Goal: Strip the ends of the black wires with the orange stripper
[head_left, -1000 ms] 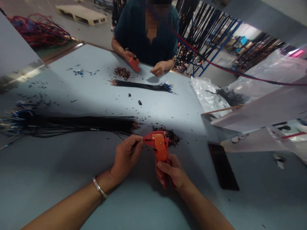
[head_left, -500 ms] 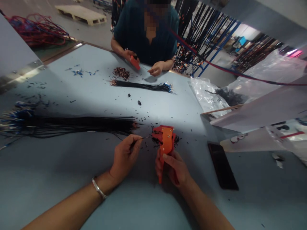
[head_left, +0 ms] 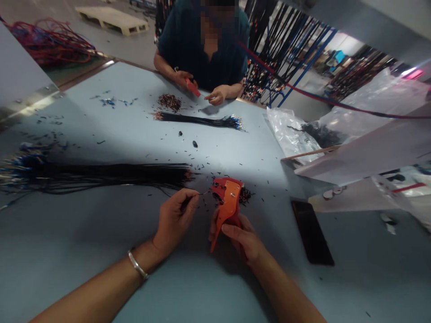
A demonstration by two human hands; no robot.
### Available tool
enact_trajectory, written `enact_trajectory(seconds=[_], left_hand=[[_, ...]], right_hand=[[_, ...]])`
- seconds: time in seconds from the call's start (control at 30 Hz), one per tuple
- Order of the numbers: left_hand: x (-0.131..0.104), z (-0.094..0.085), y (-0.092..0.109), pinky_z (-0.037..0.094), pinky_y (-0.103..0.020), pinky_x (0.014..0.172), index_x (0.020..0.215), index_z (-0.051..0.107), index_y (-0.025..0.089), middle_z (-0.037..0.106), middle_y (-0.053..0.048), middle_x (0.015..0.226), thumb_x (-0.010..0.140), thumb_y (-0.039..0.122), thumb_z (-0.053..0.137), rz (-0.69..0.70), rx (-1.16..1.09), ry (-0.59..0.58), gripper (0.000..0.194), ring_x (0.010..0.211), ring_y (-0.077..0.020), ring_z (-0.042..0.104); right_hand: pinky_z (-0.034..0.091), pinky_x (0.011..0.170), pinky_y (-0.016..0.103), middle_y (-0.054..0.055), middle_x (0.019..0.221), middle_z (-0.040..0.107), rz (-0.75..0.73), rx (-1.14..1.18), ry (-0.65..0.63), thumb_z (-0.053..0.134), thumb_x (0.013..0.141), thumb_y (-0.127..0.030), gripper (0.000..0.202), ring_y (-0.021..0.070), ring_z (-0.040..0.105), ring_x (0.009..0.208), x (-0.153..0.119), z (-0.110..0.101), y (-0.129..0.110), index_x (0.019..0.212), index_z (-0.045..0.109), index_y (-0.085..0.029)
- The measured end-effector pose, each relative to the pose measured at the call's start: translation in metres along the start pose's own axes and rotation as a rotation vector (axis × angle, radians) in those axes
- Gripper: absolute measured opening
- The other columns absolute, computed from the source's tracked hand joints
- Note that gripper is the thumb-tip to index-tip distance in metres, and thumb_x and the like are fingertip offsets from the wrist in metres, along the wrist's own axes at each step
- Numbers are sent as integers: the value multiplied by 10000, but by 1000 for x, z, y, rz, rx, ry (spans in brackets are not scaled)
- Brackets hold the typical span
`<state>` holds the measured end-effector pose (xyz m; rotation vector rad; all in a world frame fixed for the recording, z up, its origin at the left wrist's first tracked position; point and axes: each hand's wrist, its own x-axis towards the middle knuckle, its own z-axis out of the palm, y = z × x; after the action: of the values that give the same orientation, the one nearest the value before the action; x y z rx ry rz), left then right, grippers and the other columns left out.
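My left hand [head_left: 178,217] pinches a thin black wire [head_left: 201,194] between thumb and fingertips, its end pointing right. Facing that end are the jaws of an orange and red wire stripper [head_left: 230,197], gripped around its handles by my right hand [head_left: 240,237]. Whether the wire tip touches the jaws I cannot tell. Behind my left hand lies a long bundle of black wires [head_left: 117,175], with blue and metallic ends [head_left: 22,166] at the far left. Short black offcuts [head_left: 245,196] are heaped beside and behind the stripper.
Across the table [head_left: 131,121] a co-worker [head_left: 205,49] holds a red tool [head_left: 193,87]. Before them lie a smaller wire bundle [head_left: 198,119] and a pile of copper-coloured bits [head_left: 169,102]. A phone [head_left: 312,233] lies at right, near plastic bags [head_left: 292,134].
The wire stripper has tilted and shifted slightly left in my right hand. My left hand stays nearly still with the wire. The co-worker's red tool has moved closer to their other hand.
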<state>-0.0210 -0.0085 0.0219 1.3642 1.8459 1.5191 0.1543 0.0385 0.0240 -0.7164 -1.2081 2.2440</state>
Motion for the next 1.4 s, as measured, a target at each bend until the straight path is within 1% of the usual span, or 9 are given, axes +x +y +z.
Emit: enact_trajectory(seconds=[0.17, 0.3, 0.37, 0.5, 0.6, 0.7, 0.97, 1.2, 1.4], left_hand=[[-3, 2, 1, 409, -188, 540, 782, 637, 167, 594, 22, 635, 873, 278, 541, -36, -74, -110, 173, 571, -96, 505], [-3, 2, 2, 410, -195, 551, 786, 622, 160, 578, 15, 643, 882, 311, 533, -81, -179, -181, 199, 590, -102, 495], [-3, 2, 3, 427, -204, 571, 792, 624, 160, 600, 3, 672, 880, 322, 537, -107, -246, -202, 204, 614, -110, 512], [-1, 1, 6, 486, -236, 621, 792, 643, 171, 654, -18, 721, 842, 348, 586, -133, -402, -224, 192, 655, -135, 564], [0, 1, 7, 522, -264, 657, 839, 670, 180, 695, -28, 759, 789, 365, 650, -188, -464, -223, 193, 688, -156, 607], [0, 1, 5, 537, -281, 668, 848, 686, 179, 721, -41, 777, 763, 384, 676, -211, -477, -250, 222, 695, -167, 631], [1, 2, 5, 528, -253, 592, 743, 684, 168, 719, -40, 697, 765, 414, 684, -141, -446, -342, 247, 610, -150, 628], [2, 2, 5, 536, -266, 589, 727, 696, 174, 729, -52, 699, 766, 445, 682, -143, -452, -333, 274, 600, -160, 635], [0, 6, -2, 559, -308, 661, 741, 707, 187, 741, -53, 737, 713, 503, 728, -183, -507, -326, 317, 677, -190, 667]], right_hand=[[500, 610, 294, 30, 795, 598, -32, -173, 5, 692, 785, -397, 299, 166, 583, 686, -3, 2, -8, 955, 587, -174], [413, 555, 249, -6, 687, 550, -161, -681, 70, 611, 832, -341, 167, 126, 492, 584, -9, 10, -20, 836, 564, -181], [399, 550, 250, -4, 685, 565, -248, -944, 129, 586, 821, -276, 102, 129, 490, 572, -10, 14, -24, 853, 562, -182], [473, 666, 330, 97, 912, 668, -448, -1369, 210, 560, 768, -207, 314, 223, 609, 758, -8, 13, -18, 1078, 554, -160], [496, 754, 401, 143, 1003, 678, -553, -1572, 233, 559, 755, -199, 383, 276, 629, 875, -4, 6, -8, 1134, 540, -143], [502, 791, 417, 146, 1026, 680, -588, -1617, 256, 566, 758, -207, 397, 279, 629, 906, -2, 0, -3, 1149, 537, -141], [502, 762, 406, 141, 993, 679, -628, -1636, 267, 548, 762, -215, 373, 271, 624, 870, 0, -2, -2, 1128, 538, -142], [442, 601, 308, 76, 766, 672, -631, -1688, 276, 518, 715, -178, 232, 207, 600, 655, 5, -1, -5, 939, 577, -165], [387, 539, 269, 49, 678, 642, -615, -1690, 262, 486, 717, -169, 150, 171, 554, 564, 5, -3, -4, 844, 565, -176]])
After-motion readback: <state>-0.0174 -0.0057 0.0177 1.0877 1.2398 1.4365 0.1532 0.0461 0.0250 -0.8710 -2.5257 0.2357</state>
